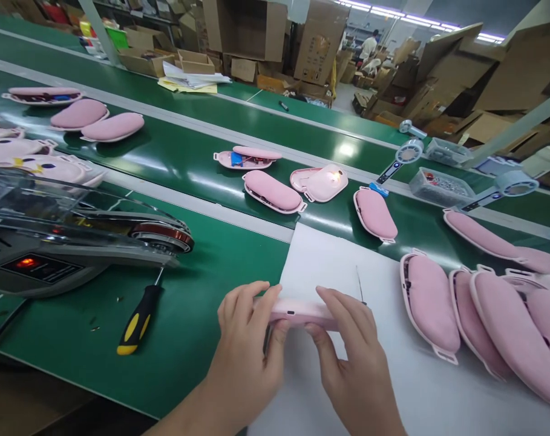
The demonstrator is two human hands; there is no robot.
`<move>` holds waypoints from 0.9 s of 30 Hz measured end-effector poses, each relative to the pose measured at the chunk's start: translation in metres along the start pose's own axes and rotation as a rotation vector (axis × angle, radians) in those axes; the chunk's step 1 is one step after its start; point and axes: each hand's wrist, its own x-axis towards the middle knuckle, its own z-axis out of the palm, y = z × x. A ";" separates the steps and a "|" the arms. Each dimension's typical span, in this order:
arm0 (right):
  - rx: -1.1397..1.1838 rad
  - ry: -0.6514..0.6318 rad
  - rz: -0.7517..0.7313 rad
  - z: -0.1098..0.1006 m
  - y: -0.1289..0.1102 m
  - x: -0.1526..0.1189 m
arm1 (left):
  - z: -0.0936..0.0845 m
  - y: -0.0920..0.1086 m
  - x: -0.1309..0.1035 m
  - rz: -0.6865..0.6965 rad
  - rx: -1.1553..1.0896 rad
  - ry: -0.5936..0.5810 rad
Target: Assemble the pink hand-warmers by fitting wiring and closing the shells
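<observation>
Between my two hands is a pink padded eye-massager-like shell, held edge-on with a small dark port facing me. My left hand grips its left end, fingers on top and thumb below. The right end is pinched the same way by my right hand. Both hands are above a white sheet. Just beyond my right fingers, a thin wire-like piece lies on the sheet. Several similar pink shells rest to the right, some with gaps along their edges.
A screw-feeding machine with a red display stands at left, a yellow-black screwdriver beside it. More pink shells lie along the green conveyor. Handheld devices with round heads and a clear tub are at right. Cardboard boxes fill the background.
</observation>
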 end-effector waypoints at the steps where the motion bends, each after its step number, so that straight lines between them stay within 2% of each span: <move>1: -0.006 0.011 0.017 -0.001 0.000 -0.002 | 0.001 0.001 -0.001 0.001 0.014 0.001; 6: -0.017 0.043 0.092 0.002 0.000 -0.007 | 0.000 0.002 -0.002 0.017 0.081 0.040; 9: -0.056 0.009 0.064 0.001 0.007 -0.009 | -0.003 -0.005 -0.001 0.060 0.105 0.083; 12: -0.079 -0.015 -0.017 0.002 0.014 -0.009 | -0.004 -0.015 0.001 0.154 0.064 0.042; 15: -0.092 0.089 -0.086 0.008 0.017 -0.006 | 0.000 -0.022 0.002 0.135 0.007 0.079; 18: -0.136 0.163 -0.068 0.011 0.015 0.001 | 0.004 -0.023 0.005 0.107 0.041 0.136; 20: -0.115 0.140 -0.046 0.008 0.014 0.004 | 0.004 -0.023 0.010 0.138 0.072 0.120; 21: -0.073 0.088 -0.031 0.004 0.013 0.005 | 0.004 -0.023 0.014 0.150 0.077 0.108; 23: 0.061 -0.080 0.074 -0.004 0.015 0.007 | 0.000 -0.022 0.025 0.185 0.056 0.115; 25: 0.175 -0.196 0.246 -0.010 0.021 0.011 | -0.006 -0.020 0.035 0.235 0.036 0.194; 27: 0.192 -0.165 0.430 -0.014 0.037 0.023 | -0.014 -0.019 0.043 0.250 0.012 0.310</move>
